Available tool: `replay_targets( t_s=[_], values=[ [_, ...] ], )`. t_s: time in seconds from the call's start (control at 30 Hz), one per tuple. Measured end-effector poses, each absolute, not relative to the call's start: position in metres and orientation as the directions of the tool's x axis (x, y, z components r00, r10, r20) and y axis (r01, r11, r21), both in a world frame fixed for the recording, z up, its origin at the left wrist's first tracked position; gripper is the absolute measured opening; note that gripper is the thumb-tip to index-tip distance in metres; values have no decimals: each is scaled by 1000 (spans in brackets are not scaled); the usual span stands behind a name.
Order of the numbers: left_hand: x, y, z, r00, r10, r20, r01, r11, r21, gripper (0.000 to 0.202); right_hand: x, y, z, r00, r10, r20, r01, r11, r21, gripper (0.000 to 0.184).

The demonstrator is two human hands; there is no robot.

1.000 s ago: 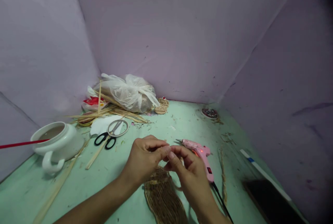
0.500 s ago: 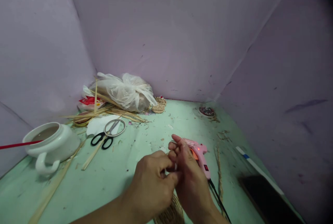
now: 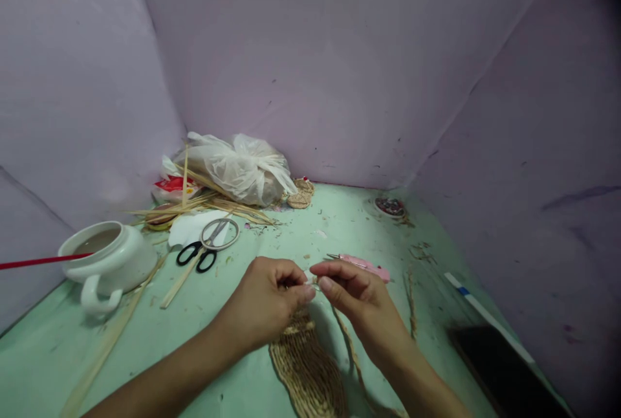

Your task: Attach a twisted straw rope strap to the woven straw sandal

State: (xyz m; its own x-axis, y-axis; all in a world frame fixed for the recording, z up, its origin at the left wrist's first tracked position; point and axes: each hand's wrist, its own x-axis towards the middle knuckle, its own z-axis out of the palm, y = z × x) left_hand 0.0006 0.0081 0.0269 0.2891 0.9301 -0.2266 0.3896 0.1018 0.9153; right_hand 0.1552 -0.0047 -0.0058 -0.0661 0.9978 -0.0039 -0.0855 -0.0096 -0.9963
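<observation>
My left hand point(image 3: 272, 295) is closed in a pinch at the narrow top of a brown coiled straw piece point(image 3: 310, 369), whose ridged body hangs below it. My right hand point(image 3: 361, 298) faces it, thumb and forefinger drawn together at a tiny pale bit point(image 3: 313, 278) between both sets of fingertips; its kind is too small to tell. A loose straw cord point(image 3: 350, 345) runs down beneath my right hand. Just beyond that hand lies a pink hot glue gun point(image 3: 361, 264), partly hidden by it, with its nozzle pointing left.
On the left stand a white pot point(image 3: 138, 256) with a red stick point(image 3: 39, 263) and black-handled scissors point(image 3: 206, 259) by a grey ring point(image 3: 236, 237). Behind are straw strips point(image 3: 218, 201) and a tied plastic bag point(image 3: 242, 169). A dark slab point(image 3: 499, 366) lies at right.
Both hands have shifted apart and now meet only at the fingertips. More of the coiled straw piece shows under my left hand. My right palm has turned down, covering more of the glue gun.
</observation>
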Motion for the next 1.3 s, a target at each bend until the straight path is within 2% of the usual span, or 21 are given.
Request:
replay_targets(
  t_s=[0.2, 0.4, 0.53, 0.8, 0.97, 1.13, 1.3],
  values=[
    [-1, 10, 22, 347, 912, -217, 398, 67, 915, 17, 152, -5, -7, -100, 991, 87, 102, 98, -990, 5],
    [-7, 13, 26, 477, 867, -145, 365, -45, 930, 28, 149, -5, -11, -44, 991, 127, 62, 130, -990, 10],
    [-7, 14, 28, 425, 892, -157, 387, -22, 922, 21, 149, -6, -9, -56, 982, 181, 124, 186, -975, 9],
    [-4, 10, 23, 352, 936, -9, 449, -161, 879, 15, 150, -10, -7, -163, 915, 369, 474, 401, -784, 13],
    [-3, 8, 19, 358, 933, 32, 449, -203, 870, 15, 148, -14, -12, -162, 889, 428, 554, 440, -706, 14],
    [-2, 7, 20, 306, 952, 13, 458, -160, 874, 14, 148, -13, -8, -84, 934, 347, 458, 345, -819, 13],
    [0, 8, 22, 203, 979, 38, 513, -139, 847, 13, 149, -9, -3, 23, 992, 122, 313, 108, -944, 17]
  ],
)
